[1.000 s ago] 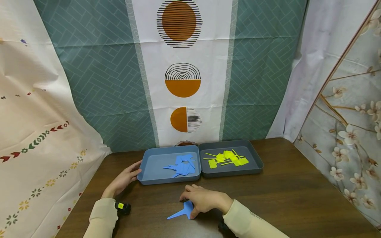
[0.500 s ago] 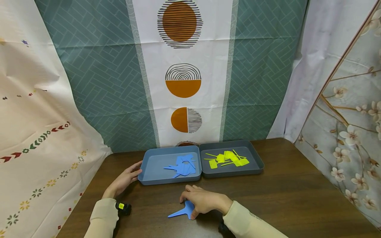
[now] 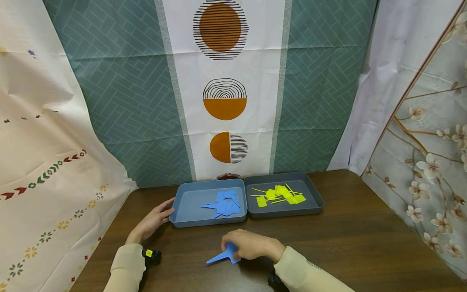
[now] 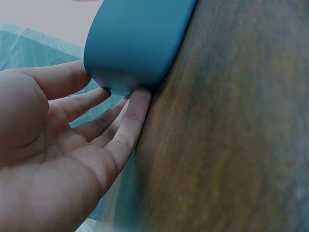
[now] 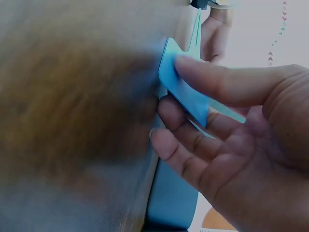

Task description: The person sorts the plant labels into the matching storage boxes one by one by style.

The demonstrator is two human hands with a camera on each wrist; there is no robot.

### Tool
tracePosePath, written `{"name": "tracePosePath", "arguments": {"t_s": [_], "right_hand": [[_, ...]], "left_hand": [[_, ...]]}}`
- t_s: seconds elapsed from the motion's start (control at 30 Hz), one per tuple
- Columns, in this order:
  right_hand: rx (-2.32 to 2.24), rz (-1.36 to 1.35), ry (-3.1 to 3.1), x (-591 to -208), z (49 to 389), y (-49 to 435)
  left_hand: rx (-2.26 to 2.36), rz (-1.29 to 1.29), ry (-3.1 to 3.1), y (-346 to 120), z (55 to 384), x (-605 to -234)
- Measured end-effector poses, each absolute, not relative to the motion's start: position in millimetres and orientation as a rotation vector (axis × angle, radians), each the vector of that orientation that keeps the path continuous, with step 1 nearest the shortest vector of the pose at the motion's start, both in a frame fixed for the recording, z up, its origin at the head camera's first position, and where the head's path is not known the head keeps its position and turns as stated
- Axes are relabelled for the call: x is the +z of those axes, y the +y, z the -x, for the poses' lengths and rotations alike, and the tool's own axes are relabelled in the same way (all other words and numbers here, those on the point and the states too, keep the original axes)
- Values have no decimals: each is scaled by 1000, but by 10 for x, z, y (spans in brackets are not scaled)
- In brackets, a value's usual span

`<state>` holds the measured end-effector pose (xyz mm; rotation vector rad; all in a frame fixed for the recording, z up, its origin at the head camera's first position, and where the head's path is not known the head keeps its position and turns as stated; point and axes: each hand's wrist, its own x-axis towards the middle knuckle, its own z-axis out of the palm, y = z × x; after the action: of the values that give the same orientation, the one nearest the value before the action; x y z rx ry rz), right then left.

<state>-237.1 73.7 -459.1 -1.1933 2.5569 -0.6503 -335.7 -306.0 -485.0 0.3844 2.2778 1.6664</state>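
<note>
Just in front of the trays, my right hand pinches a blue T-shaped plant label between thumb and fingers. Its pointed stem aims left, and the right wrist view shows my thumb flat on the broad head of the label. My left hand touches the left end of the blue-grey tray with nearly straight fingers; in the left wrist view the fingertips meet the tray's end wall. Several blue plant labels lie overlapping in that tray's right half.
A dark grey tray stands against the blue tray's right side, with several yellow plant labels in it. Both trays are at the back of the brown wooden table. A patterned cloth hangs behind.
The fingers of my right hand have drawn in around the blue label, which has risen slightly and tilted. My left hand and both trays have stayed put.
</note>
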Motion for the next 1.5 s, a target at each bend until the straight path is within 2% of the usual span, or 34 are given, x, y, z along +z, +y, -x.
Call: {"name": "tracePosePath", "arguments": {"t_s": [0.4, 0.9, 1.5], "right_hand": [[-1065, 1089, 2374, -4550, 2480, 764], [-1255, 977, 2401, -4413, 2579, 856], [-1338, 934, 2507, -3956, 3078, 935]], "left_hand": [[1655, -337, 2296, -3038, 3352, -4836], [1659, -361, 2288, -3034, 3346, -4839], [1656, -352, 2289, -3028, 3354, -4833]]}}
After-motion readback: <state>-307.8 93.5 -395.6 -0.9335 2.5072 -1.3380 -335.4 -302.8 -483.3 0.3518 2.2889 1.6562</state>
